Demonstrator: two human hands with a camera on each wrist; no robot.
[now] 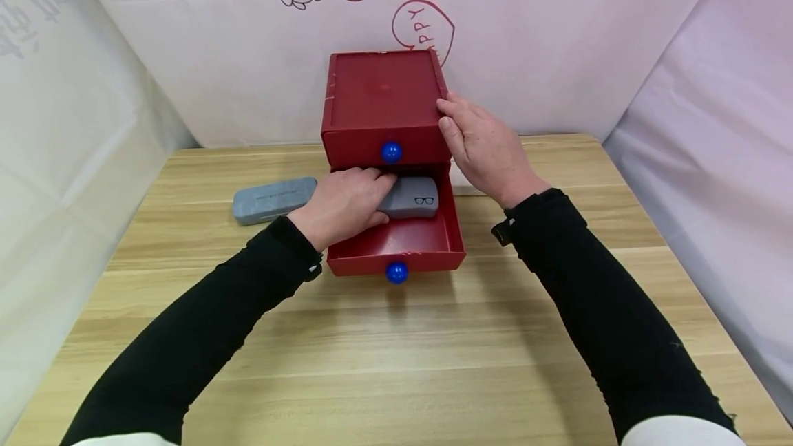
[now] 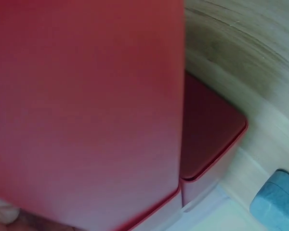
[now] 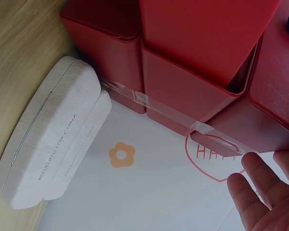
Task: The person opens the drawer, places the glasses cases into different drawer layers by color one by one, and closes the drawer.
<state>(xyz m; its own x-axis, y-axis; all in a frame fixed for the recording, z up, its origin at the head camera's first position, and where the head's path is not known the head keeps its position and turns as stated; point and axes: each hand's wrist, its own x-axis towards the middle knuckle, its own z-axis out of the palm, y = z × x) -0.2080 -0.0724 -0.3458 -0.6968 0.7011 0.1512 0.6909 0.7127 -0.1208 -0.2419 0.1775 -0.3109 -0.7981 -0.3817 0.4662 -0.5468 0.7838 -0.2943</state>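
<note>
A red drawer box point(image 1: 384, 88) with blue knobs stands at the back of the table, its lower visible drawer point(image 1: 396, 263) pulled out. In that drawer lies a grey glasses case point(image 1: 418, 198) with a small spectacles print. My left hand point(image 1: 347, 205) grips the case's left end, thumb in front and fingers over the top; the fingertips are partly hidden. My right hand point(image 1: 486, 146) rests against the box's upper right side with fingers fairly straight. In the right wrist view, its fingers point(image 3: 267, 185) show beside the box.
A blue-grey glasses case point(image 1: 272, 199) lies on the table left of the box. To the right is a whitish glasses case point(image 3: 53, 134) with printed lettering, mostly hidden by my right hand in the head view. A printed white cloth point(image 1: 526, 40) hangs behind.
</note>
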